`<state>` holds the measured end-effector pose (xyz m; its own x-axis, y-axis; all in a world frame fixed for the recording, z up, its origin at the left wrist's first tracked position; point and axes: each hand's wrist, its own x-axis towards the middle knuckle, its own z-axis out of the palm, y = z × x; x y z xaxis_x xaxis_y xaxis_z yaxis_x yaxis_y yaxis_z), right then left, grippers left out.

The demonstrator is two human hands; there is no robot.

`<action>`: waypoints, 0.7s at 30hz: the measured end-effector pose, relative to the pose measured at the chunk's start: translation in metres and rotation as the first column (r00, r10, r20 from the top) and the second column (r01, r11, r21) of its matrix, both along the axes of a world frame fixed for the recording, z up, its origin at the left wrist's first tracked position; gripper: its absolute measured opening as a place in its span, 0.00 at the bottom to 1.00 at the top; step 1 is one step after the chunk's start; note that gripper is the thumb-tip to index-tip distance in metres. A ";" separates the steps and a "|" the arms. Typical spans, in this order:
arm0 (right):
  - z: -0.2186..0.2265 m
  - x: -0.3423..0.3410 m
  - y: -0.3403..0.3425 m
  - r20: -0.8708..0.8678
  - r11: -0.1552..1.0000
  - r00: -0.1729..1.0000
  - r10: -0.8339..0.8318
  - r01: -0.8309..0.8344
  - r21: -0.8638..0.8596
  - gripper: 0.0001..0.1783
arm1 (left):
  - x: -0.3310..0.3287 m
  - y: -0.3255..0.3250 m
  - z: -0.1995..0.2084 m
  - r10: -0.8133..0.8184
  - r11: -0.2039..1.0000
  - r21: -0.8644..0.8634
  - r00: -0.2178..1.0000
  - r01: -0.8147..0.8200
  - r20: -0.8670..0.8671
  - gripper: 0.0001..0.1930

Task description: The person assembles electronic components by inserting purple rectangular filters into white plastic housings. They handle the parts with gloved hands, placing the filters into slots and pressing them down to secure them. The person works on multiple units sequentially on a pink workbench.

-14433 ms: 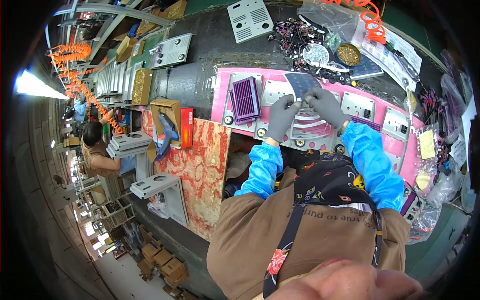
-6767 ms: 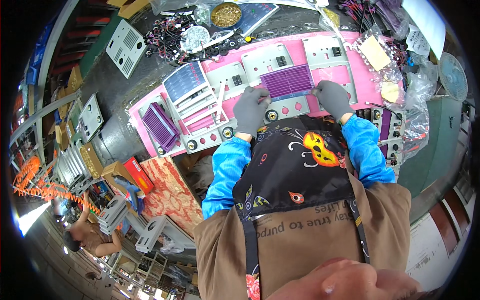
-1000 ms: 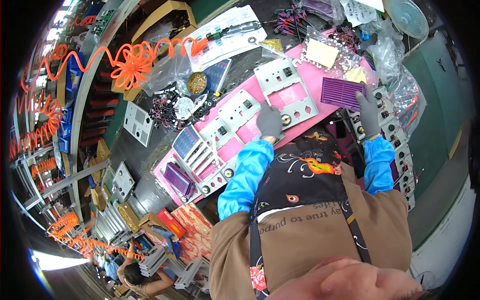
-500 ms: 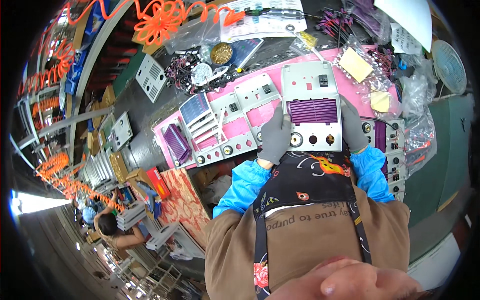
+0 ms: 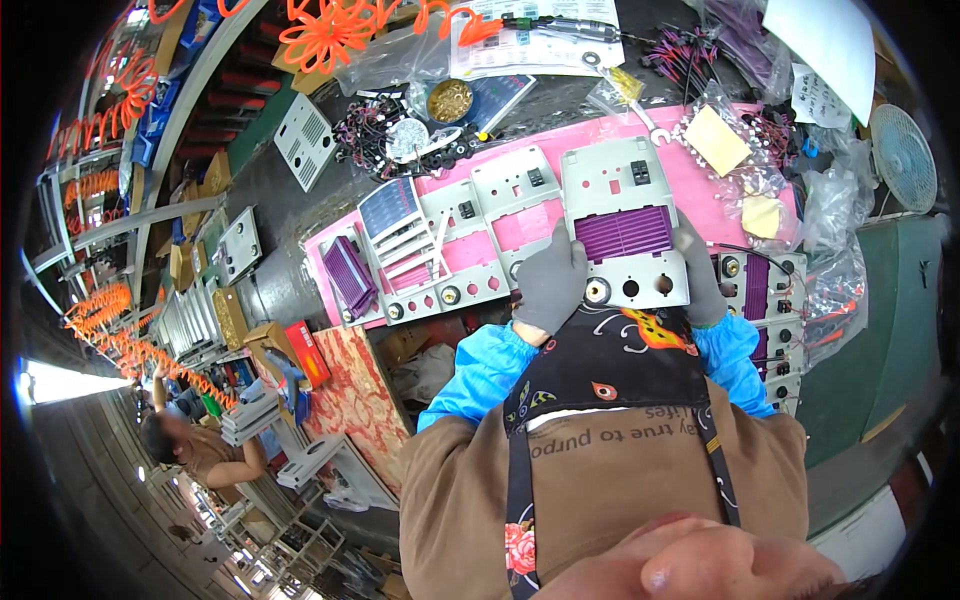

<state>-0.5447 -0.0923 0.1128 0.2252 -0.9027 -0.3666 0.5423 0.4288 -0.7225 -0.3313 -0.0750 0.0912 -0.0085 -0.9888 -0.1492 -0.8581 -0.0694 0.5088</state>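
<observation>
Between my two gloved hands is a light grey metal panel with a purple slatted grille across its middle. It has round holes along its near edge, one filled by a brass-coloured fitting, and a black switch on its far part. My left hand grips the panel's left edge, thumb near the grille. Along the right edge my right hand holds it, its fingers partly hidden. Just left lie similar grey panels on a pink sheet, with a loose purple grille at the far-left end.
Right of my hand lie more panels with purple grilles. Beyond are a wrench, a screw bowl, cables, a power screwdriver and plastic bags. A fan stands far right; a co-worker is at lower left.
The held panel's near edge has shifted slightly down, and both hands stay on it. My view has moved a little. The co-worker in the background has raised an arm.
</observation>
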 end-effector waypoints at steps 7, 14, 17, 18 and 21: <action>-0.004 -0.012 0.006 -0.068 0.999 0.998 0.001 0.001 0.034 0.38 | -0.009 -0.005 0.007 -0.008 1.000 0.027 1.000 0.007 0.028 0.23; -0.008 -0.015 0.013 -0.115 0.996 0.992 -0.059 0.066 0.053 0.35 | -0.013 -0.017 0.012 -0.025 0.997 0.072 1.000 0.024 0.016 0.24; -0.014 -0.017 0.007 -0.063 0.992 0.997 -0.053 0.060 0.111 0.34 | -0.013 -0.013 -0.019 0.101 0.983 0.178 0.950 -0.049 -0.296 0.25; -0.024 -0.020 0.005 -0.049 0.992 0.998 -0.046 0.052 0.112 0.34 | -0.015 -0.016 -0.028 0.078 0.992 0.117 0.949 -0.044 -0.305 0.25; -0.056 -0.025 -0.010 -0.134 0.997 0.991 -0.024 0.034 0.072 0.34 | -0.025 -0.029 -0.048 0.066 0.992 0.126 0.961 -0.033 -0.269 0.27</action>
